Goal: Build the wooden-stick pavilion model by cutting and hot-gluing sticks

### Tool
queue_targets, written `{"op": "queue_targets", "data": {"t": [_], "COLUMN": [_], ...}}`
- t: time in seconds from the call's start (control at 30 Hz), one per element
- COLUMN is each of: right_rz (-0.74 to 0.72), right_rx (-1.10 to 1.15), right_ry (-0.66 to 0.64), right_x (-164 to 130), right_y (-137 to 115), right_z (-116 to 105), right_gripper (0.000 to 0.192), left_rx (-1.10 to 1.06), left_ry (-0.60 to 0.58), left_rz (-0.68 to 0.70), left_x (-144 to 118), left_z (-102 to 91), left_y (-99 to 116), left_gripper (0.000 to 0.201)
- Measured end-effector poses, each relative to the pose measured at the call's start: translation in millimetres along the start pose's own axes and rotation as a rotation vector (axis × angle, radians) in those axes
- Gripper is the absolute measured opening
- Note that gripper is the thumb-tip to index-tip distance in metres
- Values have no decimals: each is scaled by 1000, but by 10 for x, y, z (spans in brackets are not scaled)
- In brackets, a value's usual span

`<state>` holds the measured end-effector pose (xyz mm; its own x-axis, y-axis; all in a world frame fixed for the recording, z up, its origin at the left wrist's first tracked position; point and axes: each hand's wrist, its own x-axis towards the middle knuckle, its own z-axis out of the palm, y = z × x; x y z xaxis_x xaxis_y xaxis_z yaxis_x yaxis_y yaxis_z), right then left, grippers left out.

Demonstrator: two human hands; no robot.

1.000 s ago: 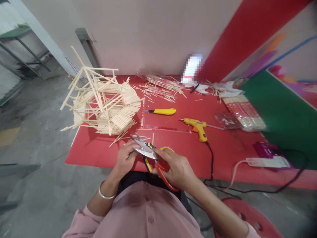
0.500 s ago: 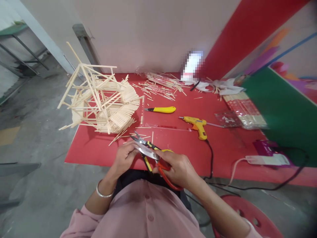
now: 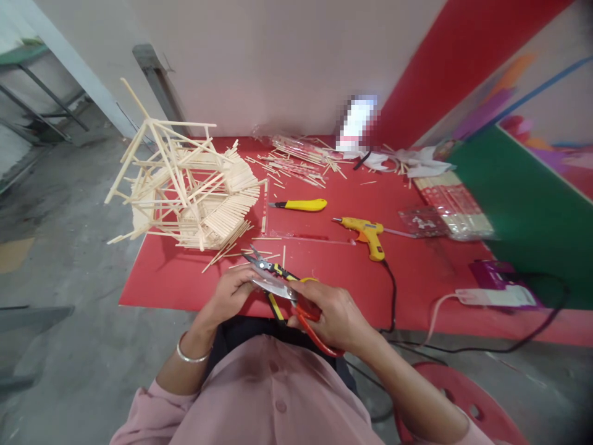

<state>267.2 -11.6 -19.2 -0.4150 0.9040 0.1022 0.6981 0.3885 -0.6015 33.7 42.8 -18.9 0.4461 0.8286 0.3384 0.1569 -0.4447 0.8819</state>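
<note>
Red-handled scissors [image 3: 274, 285] are gripped in my right hand [image 3: 340, 315], their blades pointing left over the table's front edge. My left hand [image 3: 230, 295] is closed at the blade tips, thumb and fingers pressed together; whatever it pinches is too small or hidden to make out. Just beyond the blades lie black-and-yellow pliers [image 3: 262, 264], partly covered by the scissors and my right hand. Farther left on the table stands a frame model of pale wooden sticks [image 3: 213, 207]. A few loose sticks [image 3: 266, 238] lie between it and my hands.
On the red table [image 3: 162, 281] lie a yellow-handled cutter knife [image 3: 303, 204] and a yellow glue gun [image 3: 365, 235] with a black cord. Packs of sticks [image 3: 458, 201] sit at the right, near a power strip [image 3: 495, 297]. A red stool [image 3: 458, 408] stands below.
The view has shifted slightly. Both hands stay nearly in place with the scissors; the left fingers have moved a little at the blade tips.
</note>
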Motion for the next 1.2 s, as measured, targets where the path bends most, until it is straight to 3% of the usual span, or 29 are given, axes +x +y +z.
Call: {"op": "queue_targets", "data": {"t": [0.23,0.47,0.73,1.2], "right_rz": [34,124,12,-37], "right_rx": [120,201,28,76], "right_ry": [-21,-23,-54,-82], "right_x": [-15,-34,18,35], "right_y": [23,78,49,25], "right_z": [44,-60,-68,-78], "right_gripper": [53,58,58,57], "left_rx": [-21,-140,-186,-343], "left_ry": [-15,-24,-42,-59], "left_rz": [-84,-149,-105,-165], "left_x": [3,6,-4,-60], "left_z": [-5,31,53,41], "left_y": [23,-10,-40,-136], "left_gripper": [30,29,32,28]}}
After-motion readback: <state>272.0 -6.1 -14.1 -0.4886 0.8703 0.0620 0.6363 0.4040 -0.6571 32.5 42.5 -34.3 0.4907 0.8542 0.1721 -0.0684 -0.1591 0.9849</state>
